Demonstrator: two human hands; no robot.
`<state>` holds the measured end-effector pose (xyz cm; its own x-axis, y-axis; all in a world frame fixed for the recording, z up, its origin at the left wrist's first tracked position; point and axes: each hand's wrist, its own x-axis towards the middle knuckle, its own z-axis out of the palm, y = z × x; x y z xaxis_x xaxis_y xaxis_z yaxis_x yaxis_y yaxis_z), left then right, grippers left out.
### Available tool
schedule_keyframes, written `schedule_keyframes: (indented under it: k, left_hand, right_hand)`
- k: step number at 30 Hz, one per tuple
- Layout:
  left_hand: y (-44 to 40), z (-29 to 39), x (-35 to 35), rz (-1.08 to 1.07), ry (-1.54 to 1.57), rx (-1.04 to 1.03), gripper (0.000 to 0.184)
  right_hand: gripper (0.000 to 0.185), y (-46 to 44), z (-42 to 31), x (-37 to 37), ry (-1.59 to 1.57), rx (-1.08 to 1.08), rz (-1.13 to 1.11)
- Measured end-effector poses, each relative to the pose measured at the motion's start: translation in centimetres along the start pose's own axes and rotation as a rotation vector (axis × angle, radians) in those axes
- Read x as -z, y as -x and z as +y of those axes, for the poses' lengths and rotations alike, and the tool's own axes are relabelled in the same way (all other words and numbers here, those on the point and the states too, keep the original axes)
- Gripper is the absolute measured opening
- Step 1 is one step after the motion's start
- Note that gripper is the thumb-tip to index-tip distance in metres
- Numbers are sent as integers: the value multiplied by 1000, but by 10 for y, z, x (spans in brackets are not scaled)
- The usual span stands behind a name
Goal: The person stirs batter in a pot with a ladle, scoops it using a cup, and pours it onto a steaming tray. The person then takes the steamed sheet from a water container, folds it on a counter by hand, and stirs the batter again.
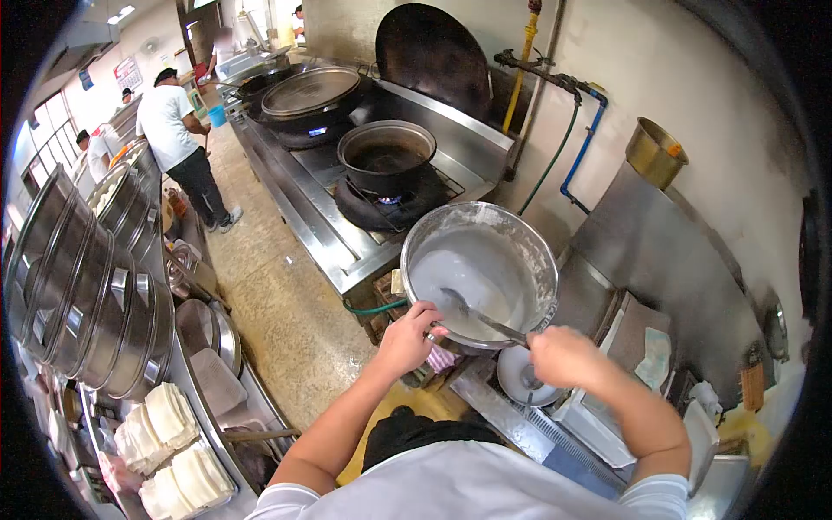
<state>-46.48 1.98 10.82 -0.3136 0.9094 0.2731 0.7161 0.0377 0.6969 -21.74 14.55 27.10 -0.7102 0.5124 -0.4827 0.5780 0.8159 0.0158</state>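
A large metal bowl of white liquid is tilted in front of me, its walls smeared white. My left hand grips its near left rim, with a ring on one finger. In my right hand is the handle of a metal ladle, whose head dips into the liquid. Just beyond the bowl, a dark pot sits on a burner with a blue flame.
Left of me stand stacked metal steamers and folded white cloths. A covered wok is on the stove. A person in white stands in the aisle, with others farther off. A brass pot rests at the right.
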Motion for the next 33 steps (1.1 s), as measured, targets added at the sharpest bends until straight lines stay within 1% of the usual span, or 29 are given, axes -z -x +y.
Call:
schedule_keyframes:
  k: [1,4,6,9,10,13,14,17,20,23,24,27,30,33]
  left_hand:
    - [0,-2,0,5,7,-3,26]
    - [1,-5,0,0,15,-14,26]
    - [0,2,5,-24,6,2,26]
    - [0,0,2,-21,5,-10,26]
    - [0,0,3,-19,1,-5,27]
    - [1,-4,0,-24,15,-12,27]
    - [2,-4,0,-29,17,-8,28]
    - [2,-3,1,-37,23,-3,28]
    - [2,0,4,-22,27,-3,29]
    - [2,-2,3,3,24,-13,30]
    - [2,-2,4,4,25,-15,29]
    - [1,-4,3,14,21,-36,29]
    - [2,-4,1,8,30,-27,30]
    - [0,-5,0,11,37,-28,30]
  right_hand:
    - [26,1,-9,-12,14,47,171]
    - [29,-21,-3,-54,107,-35,272]
    - [30,-28,8,-64,148,-90,305]
    - [29,-24,24,-52,213,-103,230]
    - [25,-12,24,-35,221,-69,206]
    - [20,6,18,13,139,-102,12]
    - [19,12,12,29,147,-108,-20]
    - [23,18,6,42,105,-64,-41]
    - [22,12,-5,18,26,-7,35]
    - [25,-5,-19,-22,24,-12,165]
    - [28,-13,-16,-39,47,-18,230]
    - [29,-25,-6,-60,122,-87,315]
    - [30,-27,15,-57,125,-165,252]
    - [22,-7,21,-17,134,-123,147]
